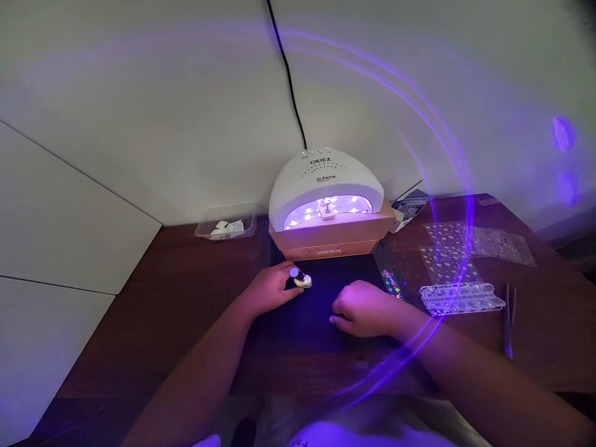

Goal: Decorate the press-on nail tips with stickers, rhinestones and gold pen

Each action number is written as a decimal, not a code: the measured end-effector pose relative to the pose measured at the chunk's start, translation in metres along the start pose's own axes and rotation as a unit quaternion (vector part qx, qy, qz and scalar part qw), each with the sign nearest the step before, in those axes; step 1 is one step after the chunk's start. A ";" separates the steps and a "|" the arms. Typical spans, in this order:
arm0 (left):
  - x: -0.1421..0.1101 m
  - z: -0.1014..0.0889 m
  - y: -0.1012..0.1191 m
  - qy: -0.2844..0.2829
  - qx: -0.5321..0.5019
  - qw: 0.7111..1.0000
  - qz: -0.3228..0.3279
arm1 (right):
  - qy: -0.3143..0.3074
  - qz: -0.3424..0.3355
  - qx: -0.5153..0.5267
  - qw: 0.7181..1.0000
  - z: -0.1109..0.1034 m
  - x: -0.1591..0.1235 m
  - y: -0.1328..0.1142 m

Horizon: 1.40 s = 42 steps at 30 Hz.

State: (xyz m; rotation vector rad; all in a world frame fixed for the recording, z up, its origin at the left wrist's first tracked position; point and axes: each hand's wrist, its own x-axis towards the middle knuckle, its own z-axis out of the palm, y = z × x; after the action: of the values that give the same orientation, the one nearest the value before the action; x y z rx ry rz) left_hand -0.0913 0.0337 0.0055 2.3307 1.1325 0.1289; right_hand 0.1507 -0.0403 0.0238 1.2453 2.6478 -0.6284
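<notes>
My left hand (272, 288) is closed at the left side of the dark mat (321, 304), its thumb and fingers on a small dark-stemmed piece with a pale round top and a cream base (302, 281). Curled into a loose fist, my right hand (361, 308) rests on the mat's right part, and nothing shows in its fingers. Beyond both hands stands a white nail lamp (326, 174), lit violet inside, on a cardboard box (333, 242). Within the lamp's opening sits a small pale block (326, 209) with a little piece on top.
Behind on the left is a clear tray (200, 231) of white pieces. To the right lie patterned clear sheets (447, 254), a long clear case (460, 299), tweezers (509, 323) and a strip of shiny glitter (392, 284). A black cord (291, 87) runs up the wall.
</notes>
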 end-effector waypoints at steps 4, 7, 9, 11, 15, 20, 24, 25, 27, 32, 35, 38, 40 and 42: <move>0.000 0.001 -0.002 0.006 0.005 1.000 0.006 | -0.001 0.007 0.001 1.000 -0.001 -0.001 0.000; 0.000 0.001 -0.004 0.005 0.001 1.000 0.011 | 0.003 0.017 -0.002 1.000 -0.005 -0.001 0.002; 0.000 0.002 -0.006 -0.001 0.001 1.000 0.013 | 0.007 0.025 -0.004 1.000 -0.007 -0.001 0.003; 0.000 0.002 -0.006 -0.002 0.002 1.000 0.014 | 0.008 0.032 -0.006 0.999 -0.007 -0.001 0.005; 0.000 0.000 -0.004 -0.001 -0.002 1.000 0.009 | 0.006 0.038 -0.003 0.999 -0.006 0.000 0.006; 0.001 -0.002 -0.001 -0.009 -0.001 1.000 0.006 | 0.004 0.040 0.005 0.999 -0.007 0.001 0.007; 0.001 -0.002 -0.001 -0.011 -0.007 1.000 -0.003 | 0.007 0.041 0.009 0.999 -0.007 0.001 0.007; 0.002 -0.001 -0.001 -0.009 -0.009 1.000 -0.006 | 0.006 0.040 0.009 0.999 -0.006 0.001 0.007; 0.002 -0.001 -0.002 -0.003 -0.014 1.000 -0.007 | 0.006 0.039 0.009 0.999 -0.005 0.001 0.008; 0.001 0.000 0.000 0.001 -0.012 1.000 0.000 | 0.003 0.037 0.008 0.999 -0.004 0.001 0.008; 0.001 0.000 0.001 -0.003 -0.018 1.000 -0.009 | 0.004 0.037 0.009 0.999 -0.005 0.001 0.008; 0.001 -0.001 0.002 -0.010 -0.018 1.000 -0.014 | 0.006 0.035 0.011 0.999 -0.006 0.001 0.008; 0.001 -0.002 0.002 -0.012 -0.013 1.000 -0.013 | 0.005 0.036 0.013 0.999 -0.007 0.001 0.007; 0.002 -0.002 0.002 -0.013 -0.006 1.000 -0.010 | 0.002 0.039 0.013 0.999 -0.008 0.001 0.007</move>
State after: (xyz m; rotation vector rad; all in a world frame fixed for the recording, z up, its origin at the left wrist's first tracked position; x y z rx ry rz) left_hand -0.0893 0.0346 0.0078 2.3030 1.1376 0.0982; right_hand 0.1558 -0.0326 0.0285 1.3521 2.5872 -0.6497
